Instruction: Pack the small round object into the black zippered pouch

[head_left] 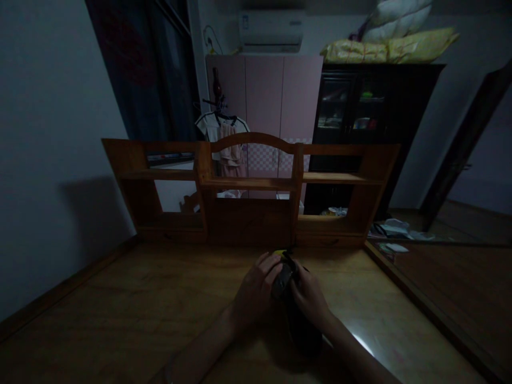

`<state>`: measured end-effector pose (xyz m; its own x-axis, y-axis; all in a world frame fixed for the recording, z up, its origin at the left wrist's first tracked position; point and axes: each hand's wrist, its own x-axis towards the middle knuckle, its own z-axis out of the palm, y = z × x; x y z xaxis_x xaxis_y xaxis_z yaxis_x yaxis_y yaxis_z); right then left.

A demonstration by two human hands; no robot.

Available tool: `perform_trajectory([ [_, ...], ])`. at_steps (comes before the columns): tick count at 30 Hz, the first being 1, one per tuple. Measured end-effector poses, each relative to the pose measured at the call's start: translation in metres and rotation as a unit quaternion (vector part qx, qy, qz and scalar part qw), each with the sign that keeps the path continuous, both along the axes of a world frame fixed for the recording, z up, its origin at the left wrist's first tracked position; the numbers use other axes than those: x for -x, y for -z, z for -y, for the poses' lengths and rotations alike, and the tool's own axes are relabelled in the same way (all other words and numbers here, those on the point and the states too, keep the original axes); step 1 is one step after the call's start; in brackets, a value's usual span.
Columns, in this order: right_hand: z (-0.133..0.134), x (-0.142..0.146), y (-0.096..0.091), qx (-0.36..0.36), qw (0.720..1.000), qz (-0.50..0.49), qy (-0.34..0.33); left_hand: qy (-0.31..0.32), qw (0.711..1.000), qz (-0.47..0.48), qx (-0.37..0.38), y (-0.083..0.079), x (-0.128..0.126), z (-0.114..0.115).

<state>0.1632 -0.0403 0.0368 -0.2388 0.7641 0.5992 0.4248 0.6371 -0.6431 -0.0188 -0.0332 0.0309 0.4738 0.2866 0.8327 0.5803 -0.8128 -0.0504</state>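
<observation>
The room is dim. Both my hands meet over a wooden desk top. My left hand curls its fingers round the top of a dark object with a small yellow-green part at its upper end. My right hand grips the same object from the right side. A darker long shape runs from the object back toward me between my forearms; I cannot make out what it is.
A wooden shelf unit with open compartments stands along the desk's far edge. Behind it are a pink wardrobe, a dark glass-door cabinet with bedding on top, hanging clothes and an air conditioner. Papers lie at the right.
</observation>
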Motion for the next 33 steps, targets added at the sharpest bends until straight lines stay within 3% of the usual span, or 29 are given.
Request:
perform_trajectory([
  [6, -0.003, -0.001, 0.007, -0.039, 0.998, 0.026, 0.048, -0.006, 1.0, -0.014, 0.009, -0.002, -0.002, 0.002],
  [20, -0.002, -0.007, 0.0, -0.15, 0.968, 0.169, 0.109, 0.003, 0.999, -0.024, 0.047, -0.006, -0.003, 0.003],
  [33, -0.003, -0.01, 0.006, -0.198, 0.973, 0.083, 0.081, -0.007, 0.999, -0.038, -0.02, -0.002, 0.001, 0.007],
])
